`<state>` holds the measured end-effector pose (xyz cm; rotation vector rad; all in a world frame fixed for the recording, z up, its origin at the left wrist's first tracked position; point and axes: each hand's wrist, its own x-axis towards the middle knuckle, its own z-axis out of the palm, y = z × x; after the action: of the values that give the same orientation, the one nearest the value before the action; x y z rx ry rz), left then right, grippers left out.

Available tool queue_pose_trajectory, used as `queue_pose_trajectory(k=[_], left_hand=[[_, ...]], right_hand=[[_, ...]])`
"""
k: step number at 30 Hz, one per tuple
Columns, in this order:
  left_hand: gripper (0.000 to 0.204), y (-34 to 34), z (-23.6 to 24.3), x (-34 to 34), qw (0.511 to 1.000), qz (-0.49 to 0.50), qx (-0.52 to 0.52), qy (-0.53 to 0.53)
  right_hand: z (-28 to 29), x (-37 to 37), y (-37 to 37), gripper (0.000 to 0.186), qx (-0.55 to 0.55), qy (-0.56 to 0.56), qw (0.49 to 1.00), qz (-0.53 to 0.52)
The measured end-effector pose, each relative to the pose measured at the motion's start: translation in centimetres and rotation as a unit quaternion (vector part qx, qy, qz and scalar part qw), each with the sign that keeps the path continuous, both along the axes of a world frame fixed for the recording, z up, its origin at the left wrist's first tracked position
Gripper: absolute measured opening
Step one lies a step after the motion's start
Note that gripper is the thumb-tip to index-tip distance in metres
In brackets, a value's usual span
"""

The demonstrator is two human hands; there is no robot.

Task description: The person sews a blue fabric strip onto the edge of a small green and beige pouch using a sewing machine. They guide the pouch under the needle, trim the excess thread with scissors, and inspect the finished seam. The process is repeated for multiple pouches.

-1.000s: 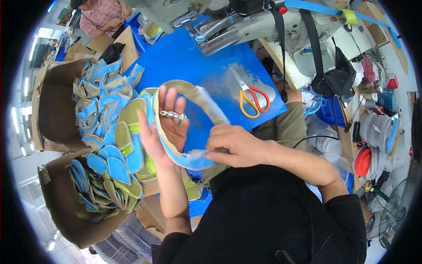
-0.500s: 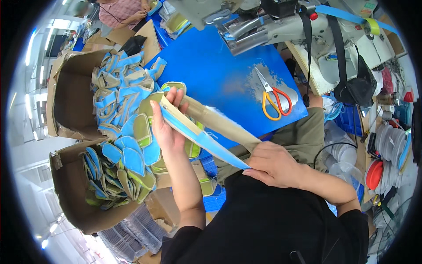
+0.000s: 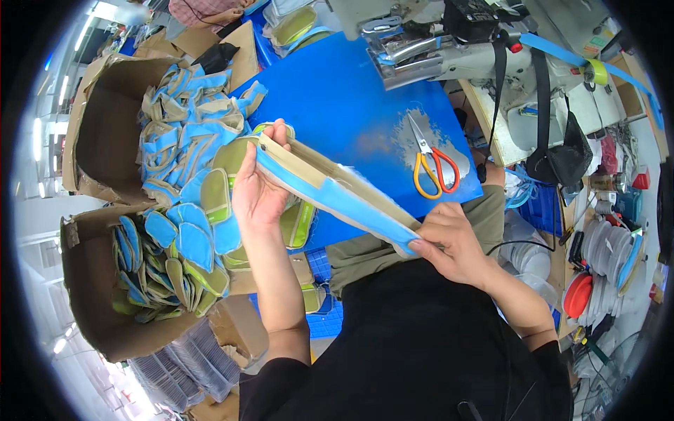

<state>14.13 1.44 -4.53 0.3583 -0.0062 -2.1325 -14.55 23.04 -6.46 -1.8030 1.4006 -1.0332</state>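
Note:
My left hand [image 3: 261, 182] grips the upper-left end of a folded band of blue and khaki fabric [image 3: 344, 198], fingers curled round it. The band is stretched diagonally down to my right hand [image 3: 447, 245], whose thumb and bent fingers pinch the other end. A whitish patch shows on the band's middle. Orange-and-red handled scissors [image 3: 437, 167] lie on the blue work surface [image 3: 323, 91], above my right hand. Beside and partly behind my left hand is a pile of green and blue padded pieces [image 3: 216, 200].
Cardboard boxes [image 3: 91, 259] at left hold padded pieces and blue-khaki fabric loops [image 3: 189, 126]. An industrial sewing machine [image 3: 484, 67] with hanging black straps stands upper right. Plastic spools, bags and tools [image 3: 597, 259] crowd the right. A co-worker's arm and pink checked sleeve [image 3: 196, 12] show at top.
The band, earlier an open loop round my left fingers, is now pulled long and narrow. My right hand has moved right, away from my left, and has risen slightly since half a second ago.

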Motion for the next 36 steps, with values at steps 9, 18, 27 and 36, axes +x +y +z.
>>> queue_pose_trajectory(k=[9, 18, 27, 36], left_hand=[[0.068, 10.8, -4.5, -8.5, 0.977, -0.131, -0.040, -0.165], [0.049, 10.6, -2.0, -7.5, 0.917, -0.026, -0.128, -0.377], [0.052, 10.5, -1.7, -7.8, 0.902, 0.037, -0.140, -0.406], [0.052, 10.7, -1.4, -8.0, 0.910, 0.064, -0.135, -0.386]], right_hand=[[-2.6, 3.1, -4.3, 0.019, -0.064, 0.000, 0.996, -0.066], [-2.1, 3.7, -4.0, 0.017, 0.120, -0.231, 0.965, -0.034], [-1.2, 3.1, -3.7, 0.017, 0.169, -0.317, 0.932, -0.050], [-1.3, 2.9, -3.7, 0.030, 0.129, -0.302, 0.942, -0.063]])
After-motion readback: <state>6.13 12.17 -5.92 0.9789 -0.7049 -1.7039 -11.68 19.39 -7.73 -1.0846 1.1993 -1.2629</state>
